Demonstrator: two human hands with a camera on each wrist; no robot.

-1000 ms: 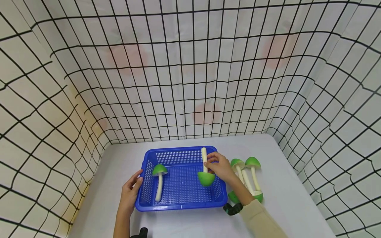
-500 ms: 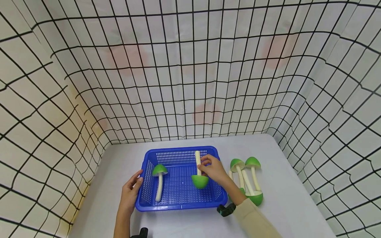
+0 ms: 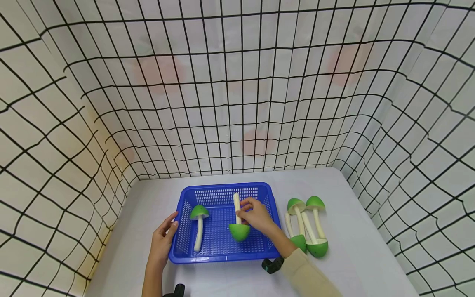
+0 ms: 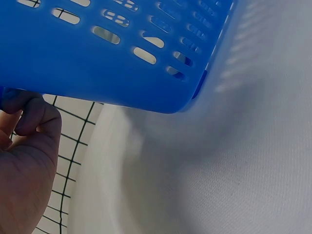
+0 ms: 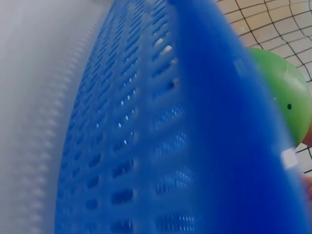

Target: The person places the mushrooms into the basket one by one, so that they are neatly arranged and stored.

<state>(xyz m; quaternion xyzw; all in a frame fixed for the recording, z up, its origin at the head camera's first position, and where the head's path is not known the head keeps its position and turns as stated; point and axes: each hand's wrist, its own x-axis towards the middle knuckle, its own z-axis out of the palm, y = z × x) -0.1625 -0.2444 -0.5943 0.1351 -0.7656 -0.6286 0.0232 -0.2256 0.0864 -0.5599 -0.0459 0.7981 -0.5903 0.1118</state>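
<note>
A toy mushroom with a green cap [image 3: 239, 232] and a pale stem is pinched by the stem in my right hand [image 3: 256, 215]. It hangs cap down over the middle of the blue plastic basket [image 3: 226, 259]. Another toy mushroom [image 3: 199, 212] lies inside on the left, cap toward the far side. At the basket's left rim, my left hand [image 3: 162, 236] holds the edge. The left wrist view catches its curled fingers [image 4: 36, 114] at the rim. In the right wrist view, the basket wall hides most of the right hand, with the green cap [image 5: 285, 92] showing past the rim.
Several more green-capped mushrooms [image 3: 315, 203] lie in a group on the white table [image 3: 356, 247], right of the basket. White walls with a black grid [image 3: 237, 103] enclose the table at the back and both sides.
My right hand has moved left and slightly nearer, carrying the mushroom from the basket's right side to its middle. The left hand and the basket have stayed put.
</note>
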